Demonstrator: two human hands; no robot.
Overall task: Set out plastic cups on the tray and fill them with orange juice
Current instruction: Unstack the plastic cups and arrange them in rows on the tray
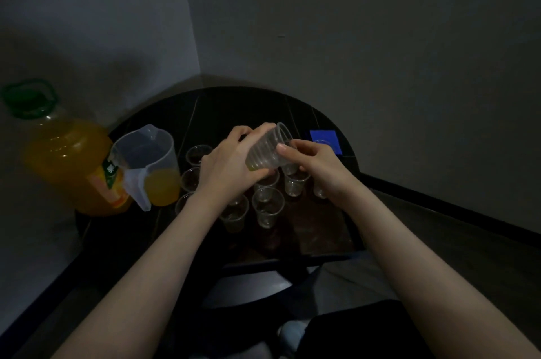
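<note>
Dim corner, dark round table (240, 106). Left hand (231, 165) grips cup stack (268, 147); right hand (316, 166) pinches its rim. Cups (268, 206) on tray (322, 229); jug (149, 159), bottle (67, 150) left.

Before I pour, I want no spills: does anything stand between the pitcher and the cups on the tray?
Yes. The left hand and right hand hold a stack of cups right above the standing cups. The pitcher stands just left of them.

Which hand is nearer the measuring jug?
Left. The left hand grips the cup stack just right of the measuring jug; the right hand is farther right, beyond the stack.
</note>
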